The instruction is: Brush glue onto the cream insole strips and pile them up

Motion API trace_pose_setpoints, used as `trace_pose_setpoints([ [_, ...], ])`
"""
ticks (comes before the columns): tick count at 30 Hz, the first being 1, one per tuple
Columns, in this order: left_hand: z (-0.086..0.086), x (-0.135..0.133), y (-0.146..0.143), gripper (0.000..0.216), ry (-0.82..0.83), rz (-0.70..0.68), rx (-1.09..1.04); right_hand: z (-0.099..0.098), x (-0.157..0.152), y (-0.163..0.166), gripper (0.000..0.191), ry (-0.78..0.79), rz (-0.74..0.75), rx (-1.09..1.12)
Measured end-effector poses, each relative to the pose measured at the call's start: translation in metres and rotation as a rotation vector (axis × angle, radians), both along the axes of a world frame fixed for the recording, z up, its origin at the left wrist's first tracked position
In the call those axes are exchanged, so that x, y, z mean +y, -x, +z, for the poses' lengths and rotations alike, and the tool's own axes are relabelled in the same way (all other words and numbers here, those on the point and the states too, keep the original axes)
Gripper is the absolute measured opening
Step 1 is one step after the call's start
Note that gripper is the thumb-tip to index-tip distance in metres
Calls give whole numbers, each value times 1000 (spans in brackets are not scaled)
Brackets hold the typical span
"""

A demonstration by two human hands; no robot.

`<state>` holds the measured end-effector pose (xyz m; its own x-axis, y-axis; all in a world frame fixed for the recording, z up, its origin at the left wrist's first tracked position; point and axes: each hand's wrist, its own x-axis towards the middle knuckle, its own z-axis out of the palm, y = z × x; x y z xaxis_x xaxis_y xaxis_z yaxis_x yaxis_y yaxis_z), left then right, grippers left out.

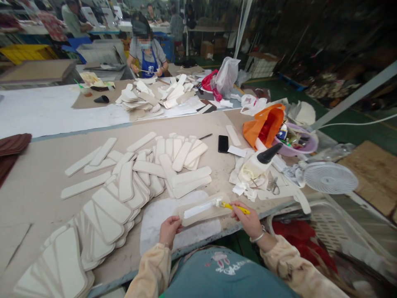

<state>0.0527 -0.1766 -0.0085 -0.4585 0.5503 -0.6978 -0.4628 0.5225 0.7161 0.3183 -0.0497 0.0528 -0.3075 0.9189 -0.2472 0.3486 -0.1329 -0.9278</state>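
My right hand (247, 220) is closed on the yellow handle of a brush (234, 207). White paste clings to the bristles, which touch a long beige piece with rounded ends (201, 221). Along the middle of that piece runs a white strip (198, 210). My left hand (170, 230) pinches the piece's left end between thumb and fingers. Underneath lies a white sheet (151, 231). Fanned piles of similar cream-coloured pieces (108, 211) spread to the left and beyond my hands.
A white container with a black cone (269, 153) stands to the right, near a black phone (223, 144), an orange bag (263, 124), a purple basin (305, 145) and a white fan (330, 178). Across the table, a person in a blue apron (149, 64) works behind more pieces (155, 95).
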Motion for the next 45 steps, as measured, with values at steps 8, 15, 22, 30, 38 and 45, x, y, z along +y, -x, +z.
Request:
trace_pose_setpoints([
  [8,-1,-2,-2,27,-3,28,-44,-6,-34,73,27,177,342,146],
  [15,0,-2,-3,28,-29,43,-82,-12,-26,61,26,86,339,36],
  [22,0,-1,-3,27,-35,53,-96,-7,0,1,31,-11,85,-57],
  [30,6,1,-5,25,-30,36,-79,0,-26,50,31,149,175,163],
  [38,7,4,-8,28,-41,36,-54,-16,-25,82,26,103,273,107],
  [45,5,5,-7,28,-39,44,-60,-16,4,31,27,55,67,27],
])
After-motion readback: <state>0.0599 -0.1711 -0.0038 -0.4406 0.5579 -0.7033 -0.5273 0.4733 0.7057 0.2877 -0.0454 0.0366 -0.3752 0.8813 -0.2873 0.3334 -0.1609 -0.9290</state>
